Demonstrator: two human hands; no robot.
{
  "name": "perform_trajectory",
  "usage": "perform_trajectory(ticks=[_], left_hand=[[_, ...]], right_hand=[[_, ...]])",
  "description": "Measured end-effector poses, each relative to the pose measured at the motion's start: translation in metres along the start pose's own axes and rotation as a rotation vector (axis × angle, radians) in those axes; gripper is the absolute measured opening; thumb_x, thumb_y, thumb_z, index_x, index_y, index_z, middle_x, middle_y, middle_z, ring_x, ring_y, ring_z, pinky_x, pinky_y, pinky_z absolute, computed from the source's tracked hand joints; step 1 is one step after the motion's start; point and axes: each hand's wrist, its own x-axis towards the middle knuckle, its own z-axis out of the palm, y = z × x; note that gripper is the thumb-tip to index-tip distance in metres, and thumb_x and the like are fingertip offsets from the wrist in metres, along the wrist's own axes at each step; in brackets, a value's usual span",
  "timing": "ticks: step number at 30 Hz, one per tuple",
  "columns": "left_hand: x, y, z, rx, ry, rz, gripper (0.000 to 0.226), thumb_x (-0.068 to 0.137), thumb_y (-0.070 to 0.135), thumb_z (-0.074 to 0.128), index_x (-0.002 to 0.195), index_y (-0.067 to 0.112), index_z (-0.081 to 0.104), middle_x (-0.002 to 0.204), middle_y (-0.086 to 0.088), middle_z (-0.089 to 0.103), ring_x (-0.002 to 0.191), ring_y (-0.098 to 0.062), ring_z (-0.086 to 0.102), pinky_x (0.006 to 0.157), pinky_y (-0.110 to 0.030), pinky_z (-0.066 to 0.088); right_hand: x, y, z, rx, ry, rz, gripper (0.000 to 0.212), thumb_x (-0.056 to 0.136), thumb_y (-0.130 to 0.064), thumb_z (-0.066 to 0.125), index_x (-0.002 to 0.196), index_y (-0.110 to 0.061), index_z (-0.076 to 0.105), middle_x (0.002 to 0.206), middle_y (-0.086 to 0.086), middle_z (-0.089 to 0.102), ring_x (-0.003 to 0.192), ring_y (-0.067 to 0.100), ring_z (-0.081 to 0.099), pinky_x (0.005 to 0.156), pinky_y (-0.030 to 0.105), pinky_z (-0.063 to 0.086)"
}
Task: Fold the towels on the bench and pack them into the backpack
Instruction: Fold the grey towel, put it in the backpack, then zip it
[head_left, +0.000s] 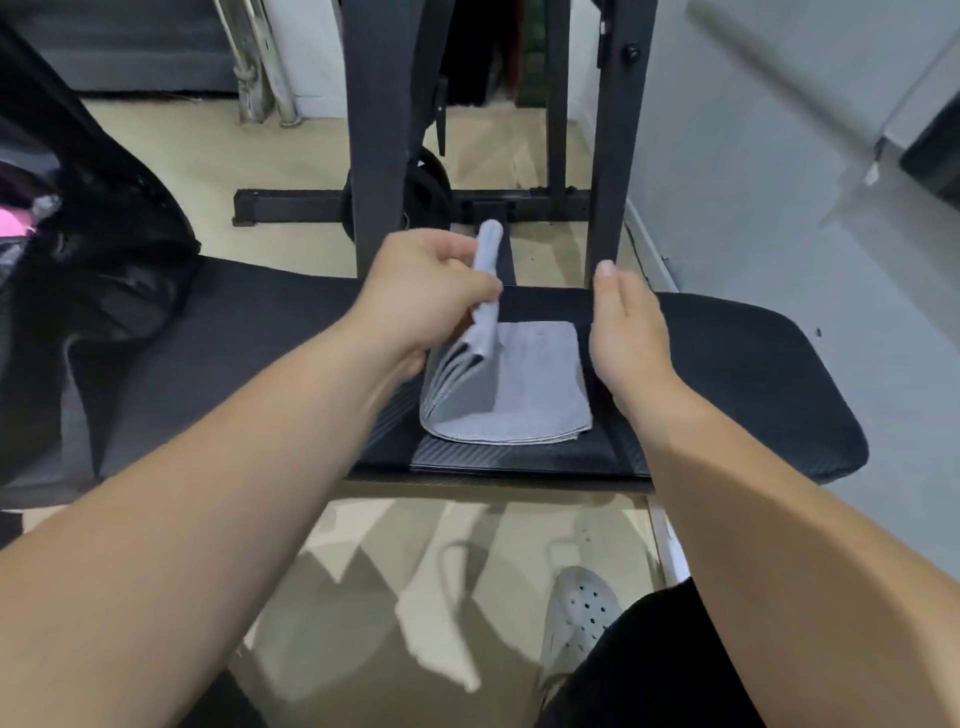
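Pinching the raised edge of the grey towel (535, 384), the left grip (431, 291) holds it up, probably to fold one half over. The right grip (628, 332), fingers straight and empty, hovers just beside. One towel lies on the tabletop (753, 374); one backpack (104, 249) sits left.

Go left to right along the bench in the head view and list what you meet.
The black backpack → left hand → grey towel, its left edge lifted in that hand → right hand, open → bare right end of the bench.
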Motion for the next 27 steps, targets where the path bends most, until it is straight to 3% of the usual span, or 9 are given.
perform_trajectory(ticks=[2, 5, 10, 13, 18, 20, 22, 24, 27], left_hand=[[0.003, -0.008, 0.032, 0.093, -0.014, -0.012, 0.026, 0.076, 0.002, 0.075, 0.099, 0.012, 0.074, 0.068, 0.001, 0.063, 0.054, -0.01, 0.06, 0.055, -0.026, 0.053], [0.009, -0.028, 0.066, 0.227, -0.004, -0.038, 0.026, 0.07, 0.01, 0.075, 0.094, 0.014, 0.067, 0.076, -0.004, 0.062, 0.065, -0.019, 0.061, 0.068, -0.049, 0.062], [0.007, -0.045, 0.088, 0.329, -0.098, -0.068, 0.065, 0.067, 0.024, 0.08, 0.128, 0.011, 0.062, 0.103, -0.006, 0.073, 0.098, -0.024, 0.071, 0.092, -0.043, 0.058], [0.003, -0.046, 0.082, 0.437, -0.147, 0.017, 0.045, 0.083, 0.018, 0.07, 0.127, 0.011, 0.065, 0.105, -0.002, 0.074, 0.104, -0.02, 0.069, 0.098, -0.039, 0.053], [-0.005, -0.051, 0.057, 0.749, 0.082, 0.372, 0.036, 0.095, 0.024, 0.061, 0.129, 0.015, 0.065, 0.122, -0.003, 0.067, 0.116, -0.024, 0.059, 0.101, -0.034, 0.045], [-0.01, -0.06, 0.053, 0.94, 0.056, 0.387, 0.055, 0.095, 0.043, 0.058, 0.142, 0.014, 0.052, 0.145, -0.007, 0.052, 0.135, -0.03, 0.044, 0.112, -0.043, 0.035], [-0.014, -0.074, 0.054, 1.147, -0.058, 0.291, 0.08, 0.094, 0.065, 0.042, 0.155, 0.014, 0.031, 0.164, -0.007, 0.024, 0.151, -0.03, 0.018, 0.12, -0.053, 0.017], [-0.017, -0.088, 0.056, 1.265, -0.15, 0.204, 0.093, 0.091, 0.075, 0.022, 0.16, 0.014, 0.01, 0.169, -0.004, -0.002, 0.154, -0.028, -0.006, 0.121, -0.059, 0.003], [-0.018, -0.097, 0.059, 1.288, -0.172, 0.154, 0.097, 0.089, 0.077, 0.01, 0.16, 0.012, -0.006, 0.167, -0.004, -0.017, 0.153, -0.026, -0.02, 0.122, -0.059, -0.006]], right_hand=[[0.003, 0.008, -0.01, 0.109, -0.031, 0.104, 0.047, 0.102, -0.057, 0.034, 0.094, -0.019, 0.061, 0.087, 0.003, 0.066, 0.078, 0.018, 0.061, 0.078, 0.039, 0.051], [0.006, 0.017, -0.019, 0.06, -0.116, 0.102, 0.044, 0.102, -0.054, 0.037, 0.092, -0.017, 0.059, 0.077, 0.004, 0.071, 0.063, 0.016, 0.061, 0.064, 0.034, 0.045], [0.008, 0.022, -0.011, -0.064, -0.235, 0.029, 0.017, 0.09, -0.029, 0.062, 0.084, -0.017, 0.053, 0.078, 0.006, 0.069, 0.067, 0.019, 0.062, 0.062, 0.033, 0.045], [0.009, 0.024, -0.007, -0.127, -0.267, 0.01, 0.017, 0.087, -0.028, 0.069, 0.083, -0.021, 0.054, 0.078, -0.003, 0.061, 0.072, 0.016, 0.056, 0.066, 0.033, 0.045], [0.015, 0.022, -0.003, -0.227, -0.263, -0.008, 0.011, 0.086, -0.018, 0.064, 0.086, -0.023, 0.054, 0.08, -0.005, 0.059, 0.076, 0.019, 0.057, 0.064, 0.033, 0.044], [0.015, 0.022, -0.005, -0.236, -0.257, 0.027, 0.012, 0.086, -0.017, 0.063, 0.095, -0.021, 0.055, 0.084, -0.004, 0.06, 0.08, 0.02, 0.06, 0.069, 0.035, 0.047], [0.015, 0.022, -0.007, -0.29, -0.266, 0.029, 0.026, 0.087, -0.017, 0.062, 0.111, -0.02, 0.053, 0.097, 0.0, 0.062, 0.09, 0.022, 0.061, 0.075, 0.037, 0.049], [0.013, 0.02, -0.007, -0.447, -0.23, -0.133, 0.05, 0.09, -0.018, 0.061, 0.136, -0.025, 0.044, 0.126, 0.005, 0.054, 0.111, 0.026, 0.054, 0.088, 0.041, 0.049], [0.004, 0.014, 0.001, -0.679, -0.208, -0.481, 0.065, 0.098, -0.03, 0.055, 0.157, -0.027, 0.026, 0.157, 0.003, 0.03, 0.143, 0.027, 0.028, 0.114, 0.047, 0.03]])
